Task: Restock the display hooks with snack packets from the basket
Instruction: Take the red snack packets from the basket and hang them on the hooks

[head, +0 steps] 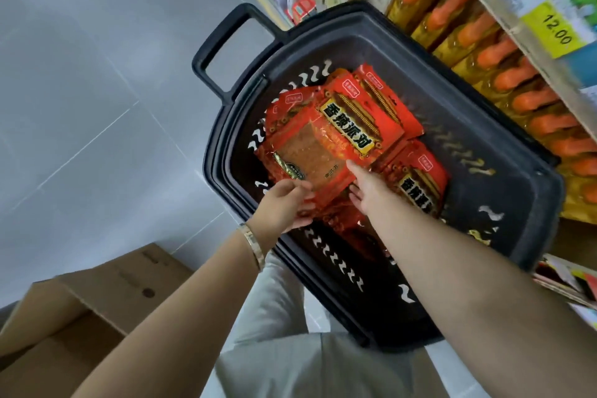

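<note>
A black plastic basket (504, 191) stands on the floor and holds several red snack packets. The top packet (326, 142) lies face up, with a clear window and black lettering. My left hand (284, 203) grips the near edge of the packet stack, thumb on top and fingers underneath. My right hand (365, 187) reaches in beside it, thumb laid on the top packet and fingers slipped under its near edge. Another red packet (420, 184) lies to the right of my right hand. No display hooks are in view.
A shelf unit runs along the right with a row of bottles with orange caps (504, 71) and a yellow price tag (557, 31). Cardboard boxes (97, 307) sit at the lower left. The basket's handle (223, 45) sticks out over grey floor tiles.
</note>
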A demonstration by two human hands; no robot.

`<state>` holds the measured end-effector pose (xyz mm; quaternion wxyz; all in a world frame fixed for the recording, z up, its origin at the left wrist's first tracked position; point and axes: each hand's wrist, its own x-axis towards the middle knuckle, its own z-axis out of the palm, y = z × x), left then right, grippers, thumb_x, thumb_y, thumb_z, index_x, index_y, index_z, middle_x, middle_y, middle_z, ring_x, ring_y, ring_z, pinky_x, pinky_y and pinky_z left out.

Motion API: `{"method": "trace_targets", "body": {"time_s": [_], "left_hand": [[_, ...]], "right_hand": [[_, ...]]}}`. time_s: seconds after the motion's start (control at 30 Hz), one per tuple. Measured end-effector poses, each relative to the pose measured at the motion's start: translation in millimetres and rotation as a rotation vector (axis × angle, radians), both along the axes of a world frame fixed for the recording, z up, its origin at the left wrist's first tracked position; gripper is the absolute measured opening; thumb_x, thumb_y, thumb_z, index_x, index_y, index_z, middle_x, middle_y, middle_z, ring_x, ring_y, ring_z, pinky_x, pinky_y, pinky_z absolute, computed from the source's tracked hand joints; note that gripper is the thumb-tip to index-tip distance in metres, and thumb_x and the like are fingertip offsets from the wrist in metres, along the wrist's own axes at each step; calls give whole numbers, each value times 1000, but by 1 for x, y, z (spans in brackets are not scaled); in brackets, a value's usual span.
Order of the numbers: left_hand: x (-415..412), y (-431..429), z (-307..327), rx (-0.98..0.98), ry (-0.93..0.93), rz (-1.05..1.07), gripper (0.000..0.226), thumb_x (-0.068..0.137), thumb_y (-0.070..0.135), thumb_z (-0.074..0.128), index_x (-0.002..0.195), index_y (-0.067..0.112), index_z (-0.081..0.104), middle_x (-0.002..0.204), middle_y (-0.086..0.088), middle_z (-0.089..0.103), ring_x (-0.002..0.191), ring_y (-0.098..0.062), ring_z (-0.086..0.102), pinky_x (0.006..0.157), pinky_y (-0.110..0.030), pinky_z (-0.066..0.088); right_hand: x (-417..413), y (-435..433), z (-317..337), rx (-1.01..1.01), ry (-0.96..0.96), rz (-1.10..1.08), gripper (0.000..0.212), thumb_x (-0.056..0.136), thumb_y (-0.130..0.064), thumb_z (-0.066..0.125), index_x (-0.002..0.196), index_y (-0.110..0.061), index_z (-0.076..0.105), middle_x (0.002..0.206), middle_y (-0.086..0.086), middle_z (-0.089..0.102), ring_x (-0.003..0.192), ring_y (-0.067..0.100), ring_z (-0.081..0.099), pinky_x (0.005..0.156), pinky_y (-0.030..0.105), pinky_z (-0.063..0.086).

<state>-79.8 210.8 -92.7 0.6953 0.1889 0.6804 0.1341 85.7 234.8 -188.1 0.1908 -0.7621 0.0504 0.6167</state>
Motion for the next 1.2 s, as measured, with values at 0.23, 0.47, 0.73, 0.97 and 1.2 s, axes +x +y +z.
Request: {"method": "trace_targets", "body": {"time_s": [0.23,0.47,0.73,0.97,1.2], "left_hand": [[-27,40,11,96,74,-205,15,95,17,49,105,9,58,102,-10,64,94,-22,62,79,-29,51],[-43,73,21,134,99,-281,8,93,18,52,94,17,60,86,-1,64,76,-13,61,61,-19,51],[-42,112,50,199,42,-380,42,76,63,61,97,27,58,78,16,71,70,-2,68,54,-12,48],[-81,113,29,267,268,-232,26,82,36,69,101,24,58,90,7,66,76,-12,66,57,-22,49],[-116,98,-7,289,466,-217,27,82,41,68,99,26,53,88,12,63,87,-16,64,70,-29,52]], "right_hand": [[-2,-35,19,226,-354,-119,21,88,-27,65,105,-17,57,88,-6,60,75,11,60,78,35,56],[7,-59,87,425,-534,-161,10,97,-34,48,99,-28,56,96,-6,60,85,6,58,78,23,46],[-5,-30,126,405,-46,-238,6,90,-25,63,86,-29,64,99,-3,67,94,18,63,82,35,50],[-34,-16,86,356,-83,125,7,97,-24,52,99,-24,58,110,6,65,97,17,63,77,25,52],[-16,22,26,231,-429,465,44,95,-29,53,134,-10,47,133,9,54,122,29,51,99,31,39]]}}
